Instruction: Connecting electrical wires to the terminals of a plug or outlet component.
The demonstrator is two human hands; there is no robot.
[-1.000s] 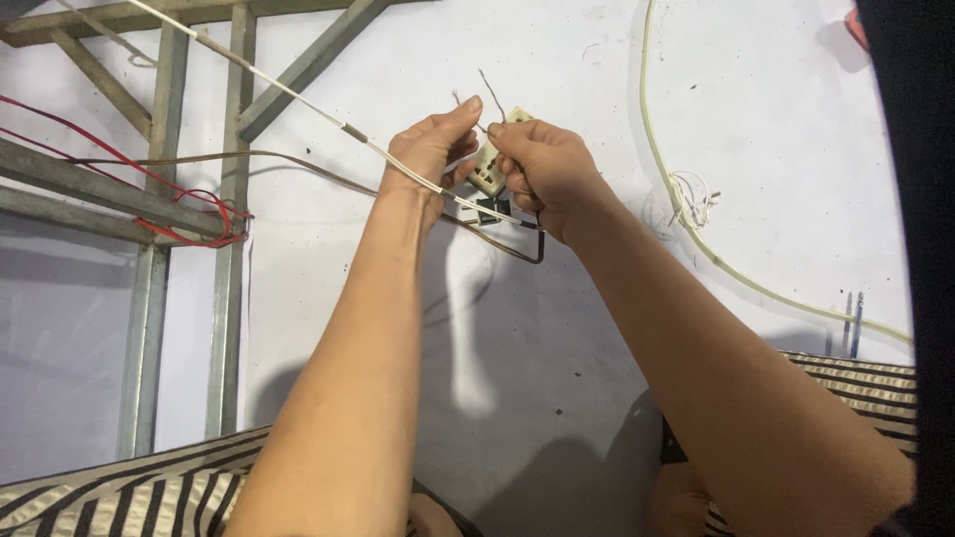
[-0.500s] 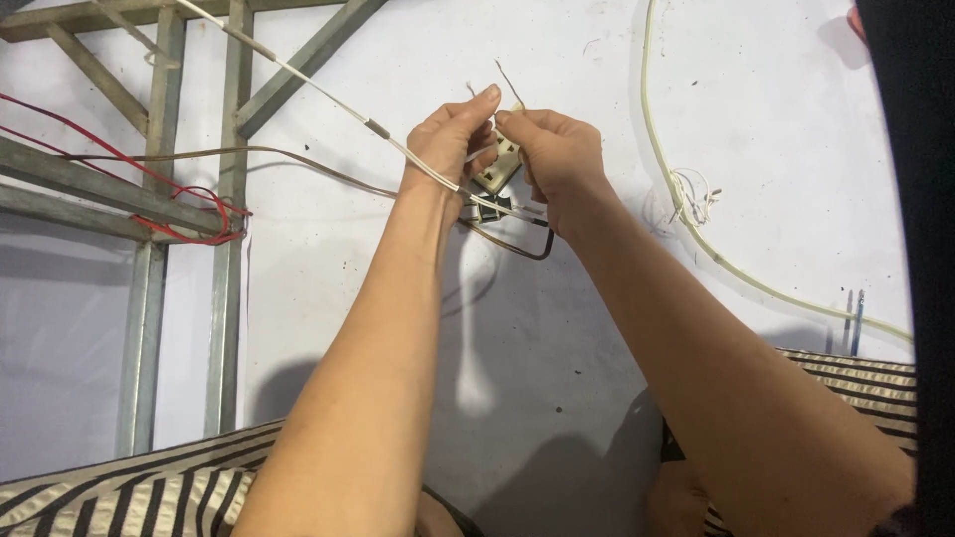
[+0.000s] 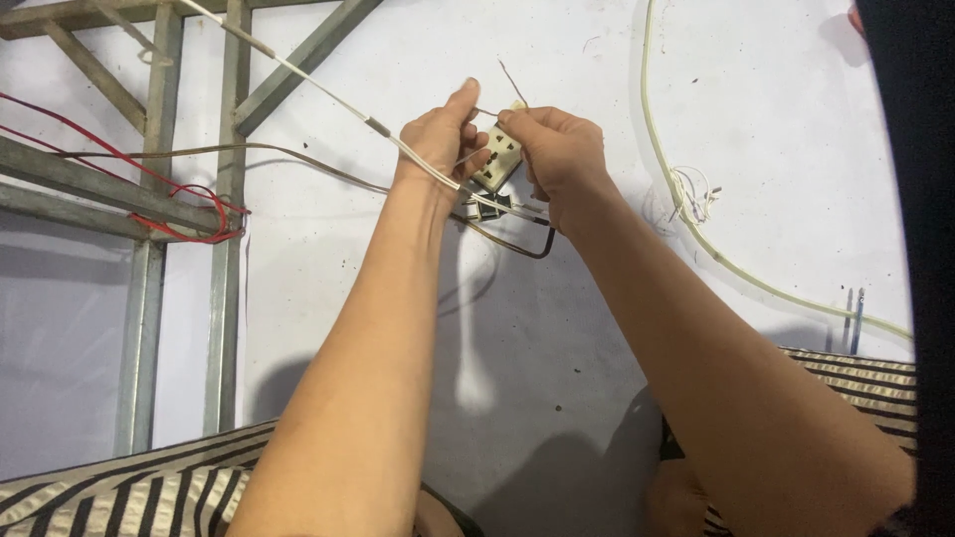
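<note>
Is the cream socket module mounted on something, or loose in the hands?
Loose: the socket module is held above the floor between left hand and right hand, wires trailing.

No packages, labels, signs or screens anywhere in view.

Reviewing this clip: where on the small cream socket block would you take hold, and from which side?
Probably by the long side edges of the socket block, coming in from the right as the right hand does. Its pin-hole face is towards the camera and thin wires leave its top, where the left hand pinches one, so the edges look like the freest grip.
</note>
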